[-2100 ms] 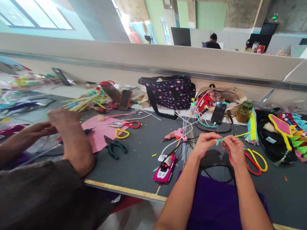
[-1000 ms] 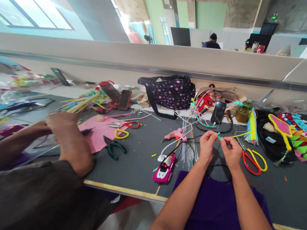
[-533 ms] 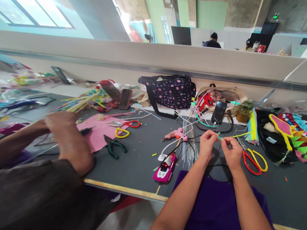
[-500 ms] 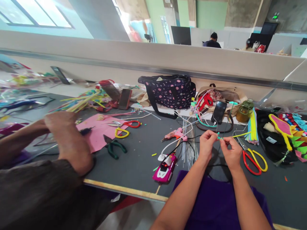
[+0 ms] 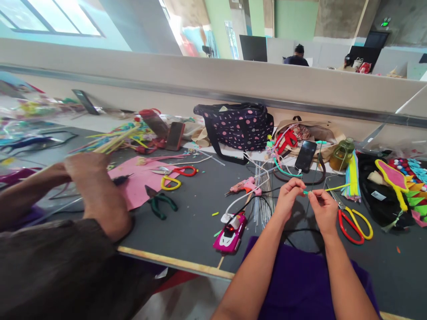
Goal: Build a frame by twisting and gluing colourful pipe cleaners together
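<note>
My left hand (image 5: pixel 288 198) is closed in a pinch on a small teal-green pipe cleaner (image 5: pixel 305 193), held above the dark table. Close beside it, my right hand (image 5: pixel 323 209) has its thumb and forefinger pinched on the same green piece's other end. The fingers hide most of it. A thin dark wire passes by the hands; whether they hold it I cannot tell. Right of my right hand lie scissors (image 5: pixel 355 226) with red and yellow handles. Behind the hands, a phone (image 5: pixel 305 156) leans by a bundle of yellow, blue and white pipe cleaners (image 5: pixel 351 178).
Left of my arms are a pink glue gun (image 5: pixel 246 186), clear sticks and wires, and a magenta power strip (image 5: pixel 230 233) with cables. Pliers (image 5: pixel 159 203), more scissors (image 5: pixel 180 171) and pink paper (image 5: pixel 135 191) lie farther left, near a co-worker's arm (image 5: pixel 96 195). A patterned bag (image 5: pixel 236 126) stands behind.
The view has shifted very slightly. My hands stay at about the same spot, the fingertips drawn slightly closer over the green pipe cleaner.
</note>
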A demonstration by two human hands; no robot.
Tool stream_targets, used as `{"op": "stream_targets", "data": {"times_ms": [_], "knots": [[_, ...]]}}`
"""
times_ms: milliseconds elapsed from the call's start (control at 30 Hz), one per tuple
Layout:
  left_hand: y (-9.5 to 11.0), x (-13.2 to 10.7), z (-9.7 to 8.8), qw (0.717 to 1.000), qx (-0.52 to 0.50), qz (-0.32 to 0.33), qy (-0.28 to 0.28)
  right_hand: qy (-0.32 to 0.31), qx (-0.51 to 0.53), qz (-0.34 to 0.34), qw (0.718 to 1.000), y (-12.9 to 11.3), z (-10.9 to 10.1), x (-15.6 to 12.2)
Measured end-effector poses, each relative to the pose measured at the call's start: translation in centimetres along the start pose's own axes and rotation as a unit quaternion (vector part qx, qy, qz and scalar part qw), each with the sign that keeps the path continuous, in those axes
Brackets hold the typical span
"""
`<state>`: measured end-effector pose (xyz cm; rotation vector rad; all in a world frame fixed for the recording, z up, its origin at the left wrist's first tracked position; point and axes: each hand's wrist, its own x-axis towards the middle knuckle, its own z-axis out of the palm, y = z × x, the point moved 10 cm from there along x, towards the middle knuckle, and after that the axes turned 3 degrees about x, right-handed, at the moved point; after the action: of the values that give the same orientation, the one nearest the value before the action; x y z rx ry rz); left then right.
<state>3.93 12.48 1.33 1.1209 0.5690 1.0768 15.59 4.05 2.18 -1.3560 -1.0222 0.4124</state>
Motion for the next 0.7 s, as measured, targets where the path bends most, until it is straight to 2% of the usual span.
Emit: {"op": "stream_targets", "data": {"times_ms": [167, 333, 533, 700], "knots": [[1.6, 0.0, 0.1, 0.992, 0.102, 0.045, -0.053, 0.013, 0.027, 0.011, 0.999, -0.2, -0.5, 0.2], [3.2, -0.3, 0.7, 0.971, 0.187, 0.112, -0.103, 0.021, 0.035, 0.013, 0.999, -0.4, -1.0, 0.4], [4.0, -0.2, 0.5, 0.950, 0.251, 0.162, -0.095, 0.019, -0.007, -0.010, 1.000, -0.7, -1.2, 0.3], [4.3, -0.3, 0.4, 0.944, 0.268, 0.176, -0.082, 0.022, -0.025, -0.027, 0.999, -0.9, -1.2, 0.3]]}}
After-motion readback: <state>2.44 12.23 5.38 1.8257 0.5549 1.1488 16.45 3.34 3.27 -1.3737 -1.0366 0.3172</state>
